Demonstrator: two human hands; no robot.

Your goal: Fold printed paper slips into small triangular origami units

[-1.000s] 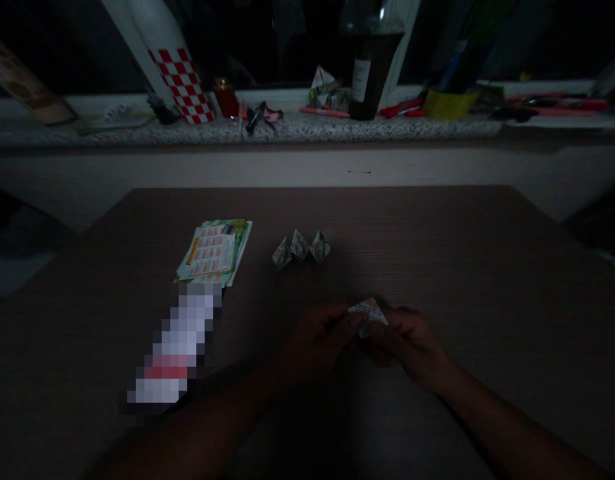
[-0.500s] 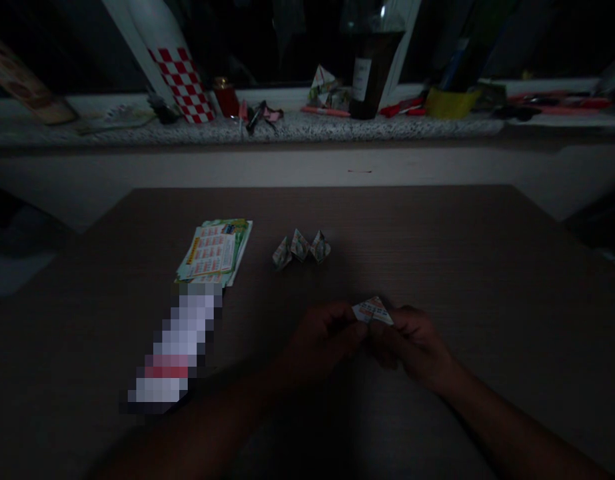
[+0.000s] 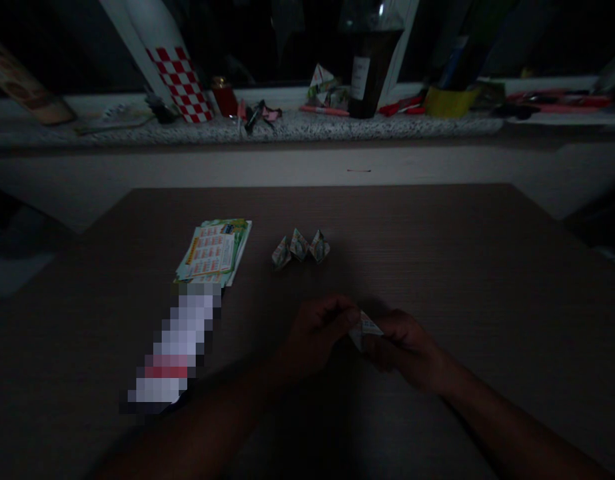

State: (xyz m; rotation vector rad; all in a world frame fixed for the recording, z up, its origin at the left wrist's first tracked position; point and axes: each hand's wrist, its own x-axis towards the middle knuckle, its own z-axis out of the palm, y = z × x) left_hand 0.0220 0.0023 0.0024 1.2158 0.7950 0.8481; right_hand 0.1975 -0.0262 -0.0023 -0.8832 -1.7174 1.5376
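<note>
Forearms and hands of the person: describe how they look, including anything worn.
The left hand and right hand are ungloved. The left forearm and right forearm are bare, with no sleeve, watch or bracelet in view. It is too dim to make out rings or small markings.

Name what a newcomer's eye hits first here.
A bright pixelated patch stands out at left on the dark table, below stacked printed sheets. Next come the red-checkered bottle on the sill and, near centre, the small folded paper between left hand and right hand.
</note>
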